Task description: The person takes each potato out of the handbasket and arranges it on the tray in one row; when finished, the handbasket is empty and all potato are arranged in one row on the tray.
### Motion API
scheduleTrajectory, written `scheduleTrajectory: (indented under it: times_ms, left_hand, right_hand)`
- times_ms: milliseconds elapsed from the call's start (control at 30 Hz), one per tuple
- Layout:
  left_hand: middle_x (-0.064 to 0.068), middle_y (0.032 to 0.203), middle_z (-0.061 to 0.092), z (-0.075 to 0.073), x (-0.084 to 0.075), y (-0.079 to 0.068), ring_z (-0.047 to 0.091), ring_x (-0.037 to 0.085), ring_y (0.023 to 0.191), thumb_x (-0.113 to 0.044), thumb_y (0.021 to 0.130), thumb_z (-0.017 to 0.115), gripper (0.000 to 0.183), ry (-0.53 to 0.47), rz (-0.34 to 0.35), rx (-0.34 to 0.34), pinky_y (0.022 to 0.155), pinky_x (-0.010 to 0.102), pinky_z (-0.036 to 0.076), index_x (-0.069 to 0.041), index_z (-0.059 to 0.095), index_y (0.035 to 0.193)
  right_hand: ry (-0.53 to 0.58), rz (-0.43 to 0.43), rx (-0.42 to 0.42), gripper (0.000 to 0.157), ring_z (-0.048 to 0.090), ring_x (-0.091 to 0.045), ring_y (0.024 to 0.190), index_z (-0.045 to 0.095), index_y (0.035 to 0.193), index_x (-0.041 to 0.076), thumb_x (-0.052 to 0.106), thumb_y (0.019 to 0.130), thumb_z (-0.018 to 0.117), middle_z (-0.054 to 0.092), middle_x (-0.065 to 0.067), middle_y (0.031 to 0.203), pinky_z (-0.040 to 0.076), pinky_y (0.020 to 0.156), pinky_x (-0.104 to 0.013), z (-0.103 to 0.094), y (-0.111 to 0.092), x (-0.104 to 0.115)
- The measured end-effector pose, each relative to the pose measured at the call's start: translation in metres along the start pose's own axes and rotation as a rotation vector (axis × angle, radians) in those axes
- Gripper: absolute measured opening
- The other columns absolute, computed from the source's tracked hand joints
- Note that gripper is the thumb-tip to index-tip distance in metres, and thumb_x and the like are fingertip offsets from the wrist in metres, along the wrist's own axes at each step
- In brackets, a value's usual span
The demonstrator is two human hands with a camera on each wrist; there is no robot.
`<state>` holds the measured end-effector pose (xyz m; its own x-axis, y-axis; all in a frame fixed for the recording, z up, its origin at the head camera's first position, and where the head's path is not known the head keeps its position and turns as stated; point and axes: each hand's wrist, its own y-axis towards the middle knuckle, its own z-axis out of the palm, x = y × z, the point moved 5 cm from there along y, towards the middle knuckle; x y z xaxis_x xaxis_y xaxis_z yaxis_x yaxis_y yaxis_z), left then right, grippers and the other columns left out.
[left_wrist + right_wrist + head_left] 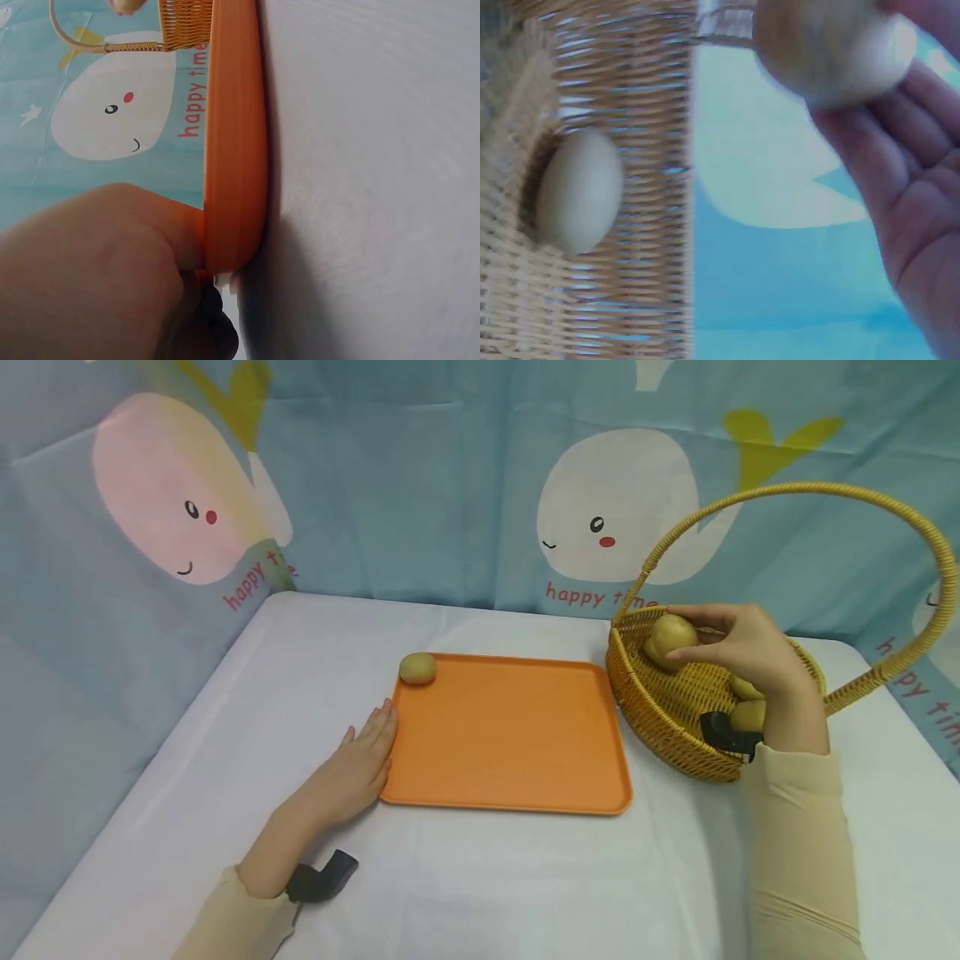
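My right hand [738,643] grips a potato [673,633] between thumb and fingers over the wicker basket [660,735]. The right wrist view shows this potato [832,49] raised above the basket wall, slightly blurred. A second potato [581,191] lies inside the basket. My left hand [356,768] rests against the left edge of the orange tray [502,735], fingers extended along the rim. Up close in the left wrist view, it touches the tray's side [236,150]; its fingertips are mostly hidden there. One potato [417,668] sits on the tray's far left corner.
More potatoes [747,717] lie in the basket's right part, partly covered by my right wrist. The basket's tall handle [810,487] arches over it toward the right. A white cloth [487,877] covers the table, and a blue printed curtain [420,485] hangs behind.
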<state>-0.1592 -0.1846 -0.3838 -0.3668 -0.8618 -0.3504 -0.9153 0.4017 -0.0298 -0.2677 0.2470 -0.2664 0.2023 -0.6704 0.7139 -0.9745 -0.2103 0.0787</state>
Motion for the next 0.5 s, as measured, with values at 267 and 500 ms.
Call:
scheduleTrajectory:
  times_ms: [267,500]
  left_hand:
    - [0.024,0.153,0.011,-0.003,-0.002,-0.001,0.014,0.039,0.14,-0.009,0.097,0.043,0.058,0.018,0.006,-0.015,0.106,0.061,0.016,0.011,0.018,0.145]
    - [0.025,0.153,0.011,-0.002,-0.002,-0.001,0.013,0.039,0.14,-0.009,0.097,0.042,0.058,0.022,0.006,-0.012,0.107,0.061,0.016,0.011,0.018,0.145]
  right_hand:
    - [0.146,-0.129,-0.068,0.056,0.066,-0.002,0.09,0.061,0.126,0.005,0.007,0.073,0.081,0.066,0.011,0.11,0.051,0.07,-0.016,0.007,-0.012,0.033]
    - [0.284,-0.237,-0.061,0.053,0.067,-0.009,0.094,0.062,0.123,-0.002,-0.005,0.072,0.078,0.066,0.001,0.113,0.053,0.073,-0.022,0.031,-0.011,0.056]
